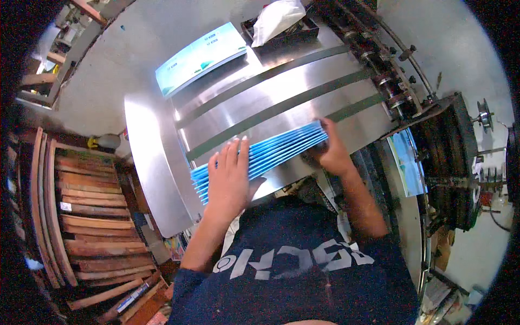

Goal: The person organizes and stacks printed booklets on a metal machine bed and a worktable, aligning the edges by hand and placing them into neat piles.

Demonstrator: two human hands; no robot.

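Observation:
Between my two hands is a long, narrow stack of blue folded paper sheets (281, 149), tilted with its right end higher. Its layered edges face me and fan slightly apart at the left end. My left hand (230, 176) is closed over the left part, fingers along the far side and thumb near the close edge. At the opposite end, my right hand (333, 149) grips the corner; some of its fingers are hidden. Under the stack lies a shiny metal machine table (298, 116) crossed by dark green belts (276, 111).
A pile of printed light-blue sheets (200, 57) lies at the table's far left, beside a dark tray (290, 40) with a white cloth or bag (279, 19). Machine rollers (387, 81) line the right side. A wooden slatted pallet (97, 222) stands at left. Another printed sheet (406, 162) is at right.

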